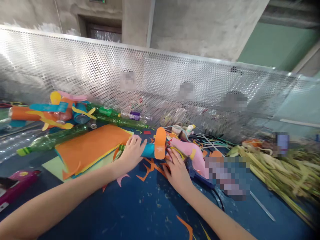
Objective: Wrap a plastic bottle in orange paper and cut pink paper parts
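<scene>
A small bottle wrapped in blue point(148, 151) lies across the middle of the blue table, a rounded orange strip point(160, 143) with a pale star crossing it. My left hand point(133, 150) is closed over its left part, beside a green cap point(121, 147). My right hand point(177, 166) is just right of the orange strip, palm down, fingers slightly apart, fingertips close to the bottle's right end; whether they touch it is unclear. Orange paper scraps point(149, 166) lie below. Right of my right hand are a pink sheet shape point(191, 151) and a dark blue tool point(200, 176) with a cable.
Orange sheets point(92, 146) lie left, near a green bottle point(55, 138) and toy planes point(58, 110). A magenta object point(20, 186) is at far left. Dried husks point(282, 173) cover the right side. A perforated metal screen point(155, 86) stands behind, people blurred beyond.
</scene>
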